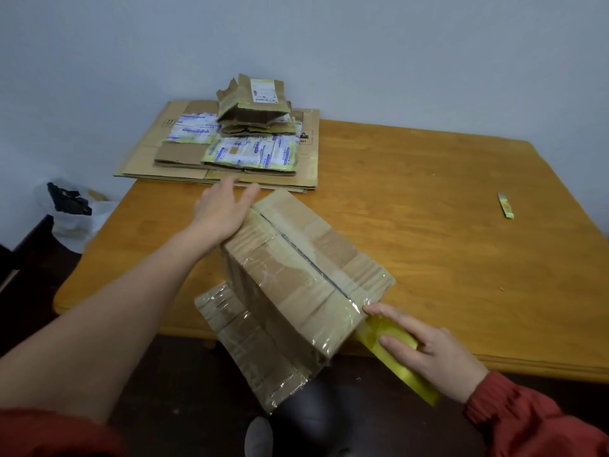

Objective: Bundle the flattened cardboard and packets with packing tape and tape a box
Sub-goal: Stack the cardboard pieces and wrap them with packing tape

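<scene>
Right hand [428, 352] curled round tape [390, 331] at box [290, 285] edge, left hand [220, 209] open, bracing far end: pull taut, centre on seam [298, 250].

A plain, pale grey wall [329, 44] stands behind an orange-brown wooden table [428, 199] with rounded corners. Beyond the table's left edge, a white plastic bag [75, 222] sits beside dark furniture [19, 258]. The floor [171, 367] is dark brown. The light is soft and even.
</scene>
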